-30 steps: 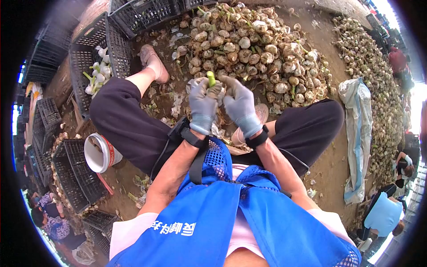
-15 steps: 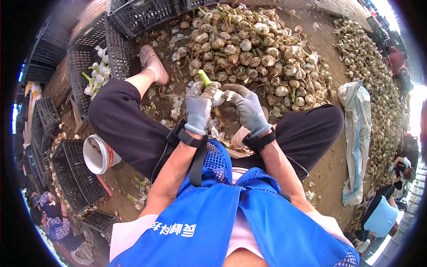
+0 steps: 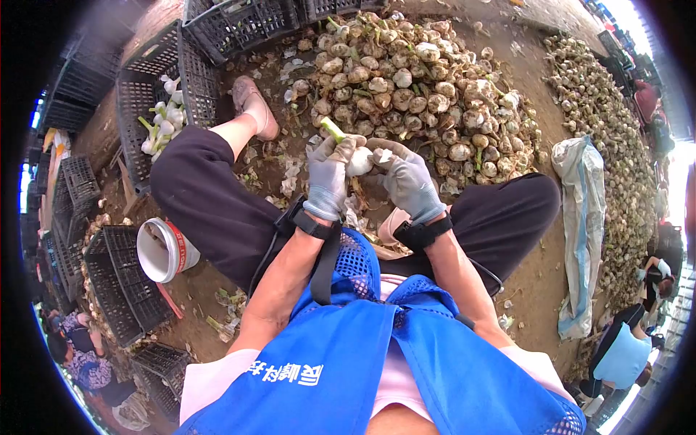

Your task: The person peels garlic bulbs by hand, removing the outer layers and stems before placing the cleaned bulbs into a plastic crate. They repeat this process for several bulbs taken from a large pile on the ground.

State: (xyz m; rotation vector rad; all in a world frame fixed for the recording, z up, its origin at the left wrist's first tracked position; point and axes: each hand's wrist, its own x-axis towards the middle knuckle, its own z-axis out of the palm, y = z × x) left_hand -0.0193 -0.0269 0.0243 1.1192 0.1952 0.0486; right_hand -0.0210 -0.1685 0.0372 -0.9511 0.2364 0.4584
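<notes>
Above my lap, my left hand [image 3: 328, 170], in a grey work glove, is closed around a garlic bulb [image 3: 359, 162]. The bulb is white, and its green cut stem [image 3: 333, 130] sticks out past my thumb and fingers. My right hand [image 3: 407, 180], gloved the same way, has its fingers bent in a pinch at the bulb's right side. A pale flake that looks like garlic skin [image 3: 380, 156] shows at those fingertips. Beyond both hands lies a large heap of unpeeled garlic [image 3: 428, 94] with dirty, brownish skins.
A black crate [image 3: 134, 94] at upper left holds clean white garlic [image 3: 167, 123]. A white bucket [image 3: 156, 250] and another black crate [image 3: 123, 283] stand at left. At right lie a plastic sack [image 3: 580, 225] and a long garlic pile [image 3: 616, 181]. Other people sit at both edges.
More of the white bulb shows between my hands now. My right hand has shifted slightly away and down from it. My left hand stays closed around the bulb.
</notes>
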